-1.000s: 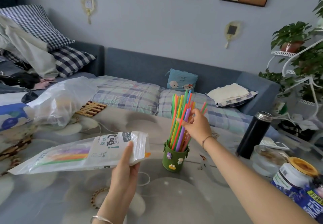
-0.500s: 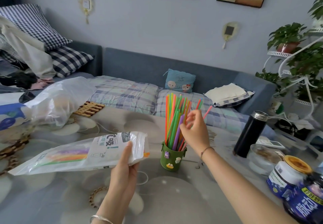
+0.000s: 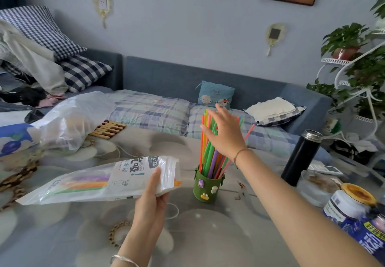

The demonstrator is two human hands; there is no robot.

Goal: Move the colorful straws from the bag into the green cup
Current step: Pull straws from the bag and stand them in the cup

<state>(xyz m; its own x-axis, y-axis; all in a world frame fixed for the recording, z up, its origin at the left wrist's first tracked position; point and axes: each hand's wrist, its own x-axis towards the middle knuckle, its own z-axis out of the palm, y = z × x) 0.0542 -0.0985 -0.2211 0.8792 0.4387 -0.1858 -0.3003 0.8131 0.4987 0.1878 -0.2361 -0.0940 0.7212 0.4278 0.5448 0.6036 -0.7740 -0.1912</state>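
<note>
— So, the fingers (image 3: 210, 130)?
— Right hand (image 3: 226, 136) spread wide, gripping nothing, against the straws (image 3: 210, 158) standing in the green cup (image 3: 207, 185).
— And the left hand (image 3: 153, 196)?
— Pinching the bag (image 3: 100, 180) — more straws inside — above the bench (image 3: 208, 235).

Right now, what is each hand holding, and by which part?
Left hand grips the straw bag near its open end; right hand is open, holding nothing.
</note>
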